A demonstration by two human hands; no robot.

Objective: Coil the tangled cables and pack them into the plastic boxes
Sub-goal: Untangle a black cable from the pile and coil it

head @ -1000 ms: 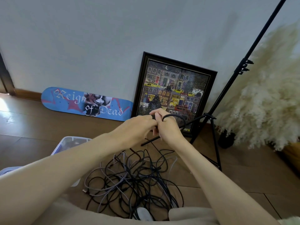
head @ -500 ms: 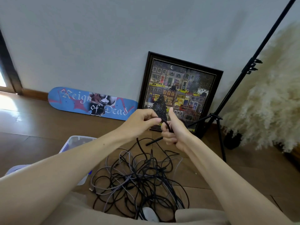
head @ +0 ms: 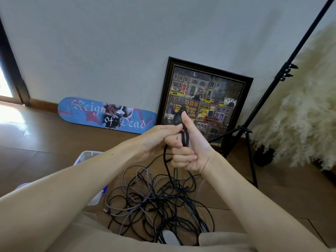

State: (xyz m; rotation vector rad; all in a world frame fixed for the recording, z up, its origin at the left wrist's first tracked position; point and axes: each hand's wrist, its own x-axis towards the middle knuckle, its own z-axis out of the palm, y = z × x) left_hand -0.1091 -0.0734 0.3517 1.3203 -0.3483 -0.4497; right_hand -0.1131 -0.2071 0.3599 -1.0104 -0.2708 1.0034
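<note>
A tangle of black and grey cables (head: 156, 204) lies on the wooden floor between my knees. My right hand (head: 192, 150) is raised above it, thumb up, fingers curled round a folded black cable (head: 185, 137). My left hand (head: 160, 137) meets it from the left and pinches the same black cable at the top of the fold. One strand hangs from the hands down into the pile. A clear plastic box (head: 89, 157) with a blue clip sits on the floor to the left, mostly hidden by my left forearm.
A blue skateboard deck (head: 107, 115) and a framed picture (head: 203, 104) lean against the wall behind. A black tripod stand (head: 251, 128) rises at the right, next to fluffy pampas grass (head: 305, 110). A white object (head: 170, 237) lies at the pile's near edge.
The loop that stuck out to the right of my hands has been folded in. My right hand has turned thumb up, and both hands have dropped slightly toward the pile.
</note>
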